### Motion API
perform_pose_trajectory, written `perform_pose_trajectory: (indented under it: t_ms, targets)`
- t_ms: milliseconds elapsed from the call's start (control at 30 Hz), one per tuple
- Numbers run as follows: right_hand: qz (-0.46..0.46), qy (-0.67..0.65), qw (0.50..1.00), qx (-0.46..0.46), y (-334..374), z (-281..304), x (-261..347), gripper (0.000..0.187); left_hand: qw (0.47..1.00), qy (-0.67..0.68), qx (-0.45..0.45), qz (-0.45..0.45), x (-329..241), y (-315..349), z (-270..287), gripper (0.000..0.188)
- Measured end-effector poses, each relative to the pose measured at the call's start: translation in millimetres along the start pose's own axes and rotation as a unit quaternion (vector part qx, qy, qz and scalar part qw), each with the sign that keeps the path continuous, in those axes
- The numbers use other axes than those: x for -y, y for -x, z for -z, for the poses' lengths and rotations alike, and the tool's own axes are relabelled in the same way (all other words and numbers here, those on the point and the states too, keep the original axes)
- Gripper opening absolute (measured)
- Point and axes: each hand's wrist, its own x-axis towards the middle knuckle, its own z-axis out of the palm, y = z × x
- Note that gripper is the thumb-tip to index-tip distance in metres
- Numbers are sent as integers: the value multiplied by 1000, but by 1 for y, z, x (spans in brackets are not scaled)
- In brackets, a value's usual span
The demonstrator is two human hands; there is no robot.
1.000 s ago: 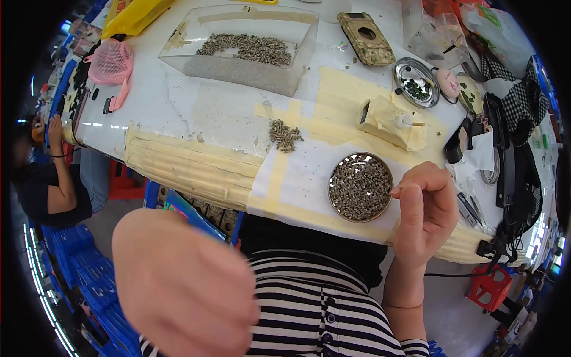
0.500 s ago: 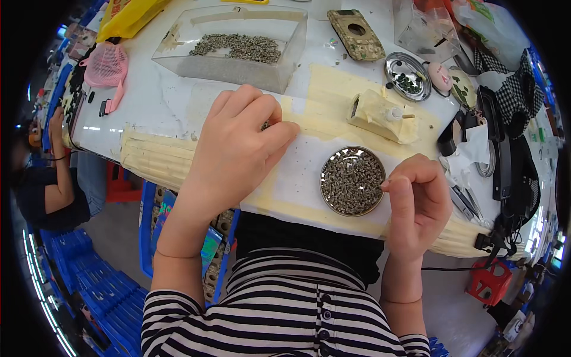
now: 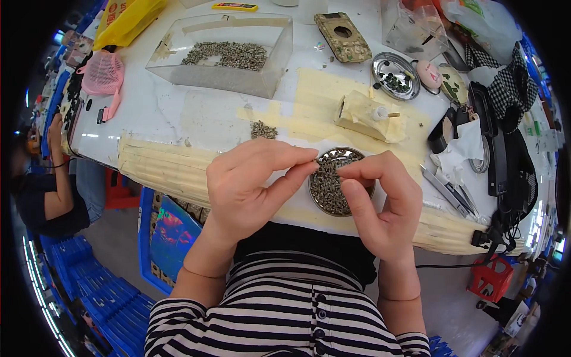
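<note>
— Where are the hands?
— Left hand (image 3: 250,184) and right hand (image 3: 380,202) each pinch a tiny part over the round dish (image 3: 333,184) at the desk's near edge.
— Progress?
— Dish looks nearly full; plenty left.

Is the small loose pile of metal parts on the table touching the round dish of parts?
Apart. The head view shows the small loose pile lying on the table beyond the left hand, with bare tabletop between it and the round dish.
</note>
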Motion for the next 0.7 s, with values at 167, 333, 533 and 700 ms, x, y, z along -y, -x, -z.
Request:
perform_pose_trajectory:
  t_ms: [167, 333, 533, 700]
  targets:
    - [8, -11, 1000, 0, -2, 1, 0, 8, 996, 85, -18, -17, -5, -3, -18, 20]
    - [7, -17, 1000, -6, -2, 2, -1, 6, 995, 95, 7, -28, -2, -6, -18, 20]
    - [-9, -49, 999, 8, 0, 4, -4, 3, 992, 108, 43, -41, -2, -5, -14, 22]
    - [-48, -90, 995, 12, 0, 3, -3, 4, 992, 115, 42, -27, -3, -5, -17, 23]
